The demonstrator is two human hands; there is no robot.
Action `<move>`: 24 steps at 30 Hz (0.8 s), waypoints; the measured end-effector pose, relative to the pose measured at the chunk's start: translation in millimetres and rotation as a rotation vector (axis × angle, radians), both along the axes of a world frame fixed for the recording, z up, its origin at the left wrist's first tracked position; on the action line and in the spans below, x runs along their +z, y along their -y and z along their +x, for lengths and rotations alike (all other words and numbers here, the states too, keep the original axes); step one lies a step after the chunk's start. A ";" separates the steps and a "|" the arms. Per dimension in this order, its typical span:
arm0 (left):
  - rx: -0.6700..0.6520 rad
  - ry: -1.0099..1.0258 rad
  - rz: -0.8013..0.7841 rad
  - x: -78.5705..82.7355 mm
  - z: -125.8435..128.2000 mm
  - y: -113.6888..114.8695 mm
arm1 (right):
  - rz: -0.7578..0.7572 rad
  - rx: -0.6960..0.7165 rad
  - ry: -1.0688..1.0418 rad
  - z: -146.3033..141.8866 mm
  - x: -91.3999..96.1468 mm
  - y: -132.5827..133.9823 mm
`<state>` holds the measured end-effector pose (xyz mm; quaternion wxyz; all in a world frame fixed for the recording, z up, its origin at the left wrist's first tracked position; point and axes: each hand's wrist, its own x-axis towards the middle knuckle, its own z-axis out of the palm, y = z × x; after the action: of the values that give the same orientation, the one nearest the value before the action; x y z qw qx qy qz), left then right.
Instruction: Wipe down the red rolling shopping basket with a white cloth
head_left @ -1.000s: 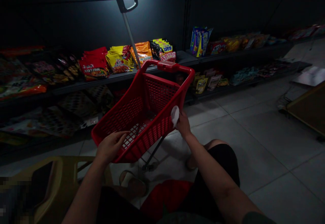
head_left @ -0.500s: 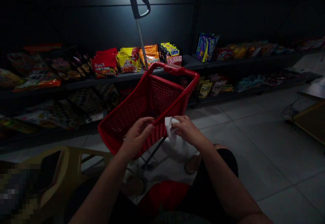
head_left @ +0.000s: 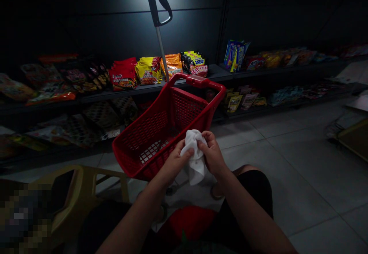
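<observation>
A crumpled white cloth (head_left: 196, 169) hangs between my two hands in front of the red shopping cart (head_left: 143, 121). My left hand (head_left: 177, 159) pinches its left side between thumb and fingers. On the other side, my right hand (head_left: 212, 152) grips the cloth with the fingers curled at its upper edge. The cloth's lower end dangles loose. Both hands are at the near side wall of the cart, and I cannot tell whether they touch it. White floor tiles show through the slots in the basket's bottom.
Shelves behind the cart hold red noodle packets (head_left: 123, 73), yellow packets (head_left: 148, 70) and blue snack bags (head_left: 235, 56). A tan plastic stool (head_left: 77, 192) with a dark phone (head_left: 61, 188) stands at left. A pole with a black handle (head_left: 159, 6) rises behind the cart.
My left hand has moved right from the cart's side and taken hold of the cloth, which was in my right hand alone. The view has shifted slightly.
</observation>
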<state>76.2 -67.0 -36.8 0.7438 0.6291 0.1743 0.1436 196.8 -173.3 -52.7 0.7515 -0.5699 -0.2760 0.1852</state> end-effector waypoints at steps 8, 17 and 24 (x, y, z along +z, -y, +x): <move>0.015 -0.068 0.066 -8.9 -13.6 -12.8 | 0.038 0.277 -0.339 -31.2 -36.0 -11.4; 0.304 -0.217 1.184 -5.8 -84.9 -103.0 | -0.037 -0.550 0.113 73.4 -67.0 -35.0; 0.080 -0.729 1.305 -16.1 -84.1 -125.7 | -0.131 -0.341 0.527 0.4 -87.6 -86.7</move>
<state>-8.0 58.7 -52.9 0.1090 0.9435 0.3117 0.0272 197.2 -86.6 -140.3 0.6360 -0.6835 -0.3492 -0.0801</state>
